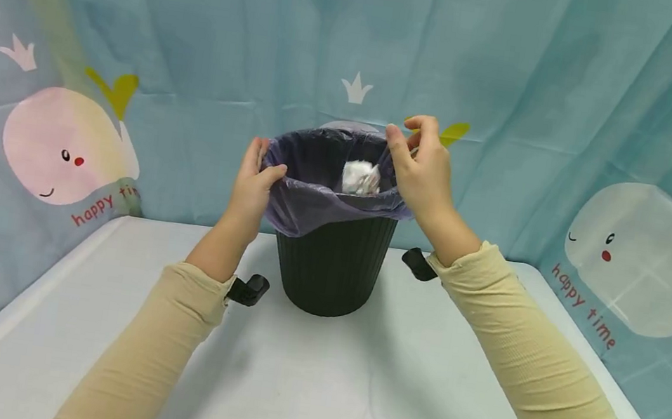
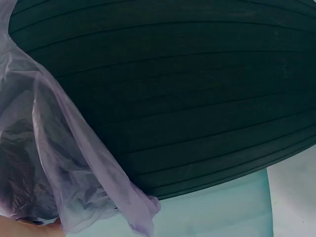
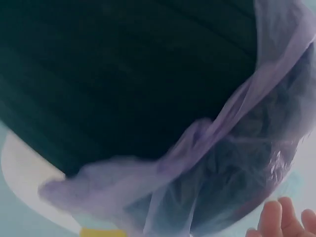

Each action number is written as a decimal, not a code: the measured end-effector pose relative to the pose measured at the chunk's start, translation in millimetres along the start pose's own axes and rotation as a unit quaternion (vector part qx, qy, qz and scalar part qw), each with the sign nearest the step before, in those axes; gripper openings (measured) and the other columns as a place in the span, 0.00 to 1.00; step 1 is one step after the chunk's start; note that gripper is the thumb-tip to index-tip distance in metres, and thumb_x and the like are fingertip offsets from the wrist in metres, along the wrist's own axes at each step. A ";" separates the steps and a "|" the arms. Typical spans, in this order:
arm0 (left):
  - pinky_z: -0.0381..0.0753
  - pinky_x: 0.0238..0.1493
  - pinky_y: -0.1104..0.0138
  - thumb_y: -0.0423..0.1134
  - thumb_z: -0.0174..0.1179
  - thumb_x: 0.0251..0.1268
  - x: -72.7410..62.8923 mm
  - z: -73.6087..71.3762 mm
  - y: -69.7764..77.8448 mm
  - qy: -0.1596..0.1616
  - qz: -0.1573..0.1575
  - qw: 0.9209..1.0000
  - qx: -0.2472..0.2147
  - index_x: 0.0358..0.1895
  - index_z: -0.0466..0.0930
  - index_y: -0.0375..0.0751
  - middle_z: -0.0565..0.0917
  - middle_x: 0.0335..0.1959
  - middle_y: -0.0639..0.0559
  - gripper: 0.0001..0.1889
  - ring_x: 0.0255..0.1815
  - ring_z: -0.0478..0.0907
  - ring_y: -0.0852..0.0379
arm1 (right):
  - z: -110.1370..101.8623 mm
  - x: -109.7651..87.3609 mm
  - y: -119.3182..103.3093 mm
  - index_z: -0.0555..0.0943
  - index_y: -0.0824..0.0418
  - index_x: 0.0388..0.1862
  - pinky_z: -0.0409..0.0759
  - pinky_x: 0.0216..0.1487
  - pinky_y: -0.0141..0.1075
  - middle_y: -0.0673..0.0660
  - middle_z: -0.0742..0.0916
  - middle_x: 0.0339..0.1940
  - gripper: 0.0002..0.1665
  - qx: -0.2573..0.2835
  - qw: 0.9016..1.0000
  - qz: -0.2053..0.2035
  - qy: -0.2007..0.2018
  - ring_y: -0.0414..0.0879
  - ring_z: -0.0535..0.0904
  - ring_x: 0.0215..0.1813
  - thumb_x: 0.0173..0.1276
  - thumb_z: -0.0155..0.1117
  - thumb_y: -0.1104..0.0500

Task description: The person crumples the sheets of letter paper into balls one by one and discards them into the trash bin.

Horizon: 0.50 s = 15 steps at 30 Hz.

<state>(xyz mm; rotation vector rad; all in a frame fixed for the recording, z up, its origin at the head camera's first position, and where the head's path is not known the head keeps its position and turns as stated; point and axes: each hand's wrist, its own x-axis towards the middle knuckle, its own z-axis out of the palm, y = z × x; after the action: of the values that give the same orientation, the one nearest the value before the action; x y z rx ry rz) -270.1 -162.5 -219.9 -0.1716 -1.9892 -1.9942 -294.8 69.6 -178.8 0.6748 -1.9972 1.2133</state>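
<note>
A dark ribbed trash can (image 1: 331,265) stands on the white table. A thin purple trash bag (image 1: 310,210) lines it and folds loosely over the rim. Inside lies a crumpled white wad (image 1: 360,178), perhaps paper. At the left of the rim, my left hand (image 1: 253,184) holds the bag's folded edge, thumb in front and fingers at the far side. My right hand (image 1: 424,171) is at the right of the rim, fingers loosely bent with nothing between them. In the right wrist view its fingertips (image 3: 270,217) lie just off the bag.
The white table (image 1: 299,389) runs up to a blue-green curtain (image 1: 238,34) with whale prints behind and at both sides. A black strap end (image 1: 249,290) juts from the left cuff, another black piece (image 1: 419,264) from the right.
</note>
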 end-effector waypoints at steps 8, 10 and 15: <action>0.41 0.74 0.66 0.34 0.43 0.75 2.3 7.6 -0.7 0.007 0.019 1.000 -0.017 0.78 0.30 0.41 0.42 0.79 0.55 0.37 0.78 0.34 0.59 | -12.8 -23.4 11.0 0.75 0.70 0.42 0.68 0.30 0.30 0.60 0.79 0.29 0.10 0.020 0.999 -0.002 -0.032 0.44 0.71 0.28 0.72 0.54 0.62; 0.41 0.74 0.66 0.34 0.43 0.75 3.7 7.0 -0.4 0.007 0.021 1.000 -0.019 0.78 0.30 0.41 0.42 0.79 0.55 0.37 0.78 0.34 0.59 | -16.4 -30.2 16.7 0.76 0.71 0.39 0.68 0.29 0.28 0.61 0.79 0.29 0.08 0.021 0.999 -0.017 -0.030 0.42 0.70 0.27 0.70 0.55 0.64; 0.41 0.74 0.67 0.34 0.42 0.75 6.0 4.5 0.7 0.008 0.026 0.999 -0.022 0.78 0.30 0.41 0.42 0.79 0.54 0.37 0.78 0.34 0.60 | -25.1 -41.3 25.8 0.77 0.72 0.37 0.69 0.29 0.26 0.62 0.81 0.29 0.06 0.016 0.999 -0.028 -0.032 0.42 0.72 0.27 0.68 0.56 0.68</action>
<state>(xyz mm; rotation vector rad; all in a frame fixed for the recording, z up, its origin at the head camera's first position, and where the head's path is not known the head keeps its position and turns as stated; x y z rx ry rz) -276.2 -158.9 -217.3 -0.2143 -1.9115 -2.0028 -280.5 106.4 -216.8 0.7895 -2.0009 1.2052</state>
